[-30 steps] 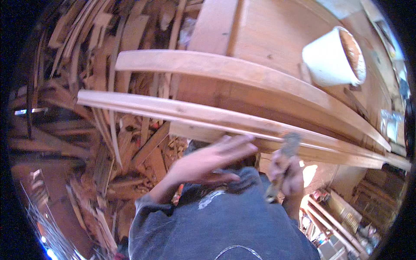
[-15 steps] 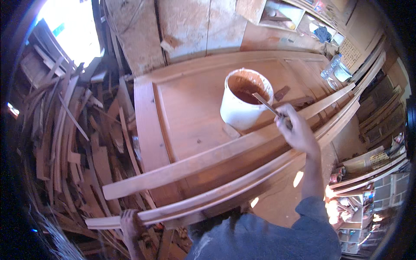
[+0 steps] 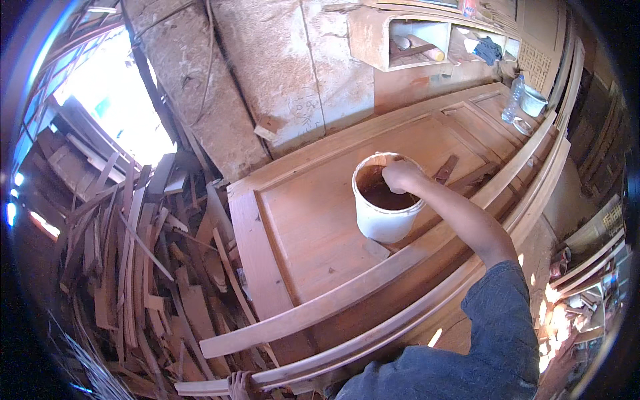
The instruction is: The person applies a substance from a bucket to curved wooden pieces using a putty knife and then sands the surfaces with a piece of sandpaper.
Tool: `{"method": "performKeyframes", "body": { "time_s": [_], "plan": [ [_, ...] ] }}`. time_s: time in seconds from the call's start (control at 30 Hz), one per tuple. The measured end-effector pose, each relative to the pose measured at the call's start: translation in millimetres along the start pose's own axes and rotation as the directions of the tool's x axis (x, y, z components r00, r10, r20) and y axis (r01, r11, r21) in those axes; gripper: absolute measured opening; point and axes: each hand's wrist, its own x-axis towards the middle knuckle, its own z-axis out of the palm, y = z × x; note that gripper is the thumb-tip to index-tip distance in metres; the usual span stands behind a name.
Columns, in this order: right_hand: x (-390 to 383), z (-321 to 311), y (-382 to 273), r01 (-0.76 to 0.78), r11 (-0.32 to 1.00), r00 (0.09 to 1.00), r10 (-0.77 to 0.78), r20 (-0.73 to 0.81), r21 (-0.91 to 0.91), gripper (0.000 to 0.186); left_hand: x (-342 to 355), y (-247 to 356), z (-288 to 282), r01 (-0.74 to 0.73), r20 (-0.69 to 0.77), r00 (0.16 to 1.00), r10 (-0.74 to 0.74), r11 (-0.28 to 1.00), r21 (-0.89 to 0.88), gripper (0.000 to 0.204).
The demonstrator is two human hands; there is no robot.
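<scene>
A white bucket (image 3: 383, 223) holding reddish-brown stuff stands on a large panelled wooden door (image 3: 320, 250). My right hand (image 3: 403, 177) is closed and dips inside the bucket's mouth. Its thin flat tool, seen earlier, is now hidden by the hand and the bucket. At the lower left, my left hand (image 3: 241, 385) wraps its fingers around the near end of a long grooved wooden moulding (image 3: 333, 361). Between this moulding and the bucket, a plain long wooden strip (image 3: 313, 306) lies across the door.
Scrap wood (image 3: 143, 267) is heaped at the left. A plastic bottle (image 3: 514, 100) and a small pail (image 3: 533, 101) stand at the door's far right. Behind, a shelf box (image 3: 371, 37) sits against a stained wall (image 3: 280, 73). Small dark wood pieces (image 3: 447, 169) lie beside the bucket.
My right hand has moved from beside the bucket down into its mouth, taking the tool out of sight. My left hand stays on the moulding's end. The view has shifted.
</scene>
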Motion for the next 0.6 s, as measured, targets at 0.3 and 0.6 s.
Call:
{"method": "performKeyframes", "body": {
  "time_s": [0.3, 0.6],
  "plan": [
    [4.8, 4.4, -3.6, 0.096, 0.995, 0.995, -0.095, 0.035, -0.013, 0.024, 9.0, 39.6, 10.9, 0.002, 0.05, 0.999, 0.002, 0.997, -0.077, 0.066],
    [-36.4, -31.0, 30.8, 0.044, 0.998, 0.99, -0.048, -0.129, -0.035, 0.012, 11.3, 54.2, 27.5, -0.033, 0.052, 0.998, 0.04, 0.992, -0.119, 0.067]
  ]
}}
